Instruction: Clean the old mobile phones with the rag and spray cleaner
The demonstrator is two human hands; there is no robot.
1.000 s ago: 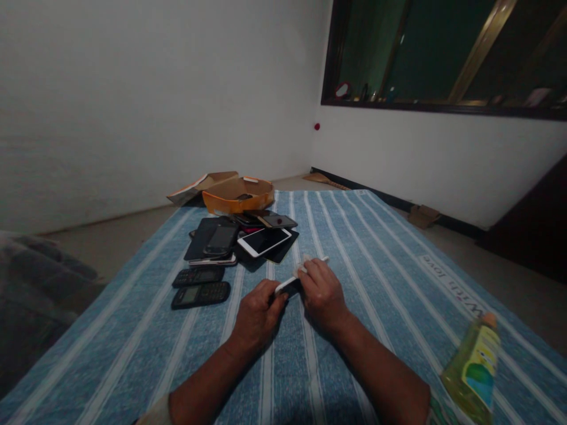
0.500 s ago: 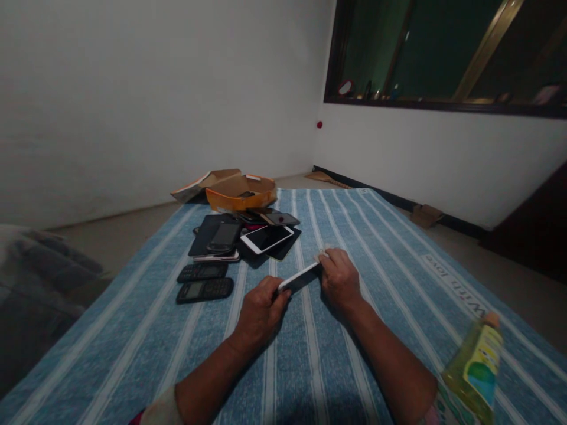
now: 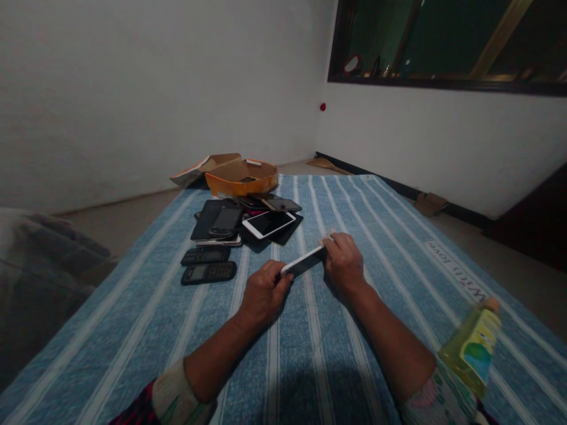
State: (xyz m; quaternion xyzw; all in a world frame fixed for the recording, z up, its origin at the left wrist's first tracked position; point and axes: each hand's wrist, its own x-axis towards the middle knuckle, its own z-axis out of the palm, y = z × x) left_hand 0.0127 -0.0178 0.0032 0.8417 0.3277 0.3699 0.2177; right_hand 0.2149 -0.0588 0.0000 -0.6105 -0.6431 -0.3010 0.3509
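Observation:
Between my two hands a white-edged smartphone (image 3: 305, 258) is held above the striped cloth, tilted so that its edge and dark face show. My left hand (image 3: 266, 290) is closed on its left end, thumb in front. At the right end, my right hand (image 3: 345, 262) is closed round the phone; a small pale bit, perhaps tissue, shows at its fingertips but is too small to make out. To the left lie two black keypad phones (image 3: 209, 273), side by side. Beyond them is a pile with a white smartphone (image 3: 269, 224), a dark phone (image 3: 225, 221) and several others.
An orange cardboard box (image 3: 241, 184) with its flap open stands at the table's far end, a dark thing inside. A bottle of yellow-green liquid (image 3: 473, 348) lies near my right forearm. Blue striped cloth (image 3: 390, 248) covers the table. Grey fabric (image 3: 35, 283) is at the left.
The view has tipped down slightly, so everything sits a little higher in the picture. Both hands keep hold of the smartphone in nearly the same pose.

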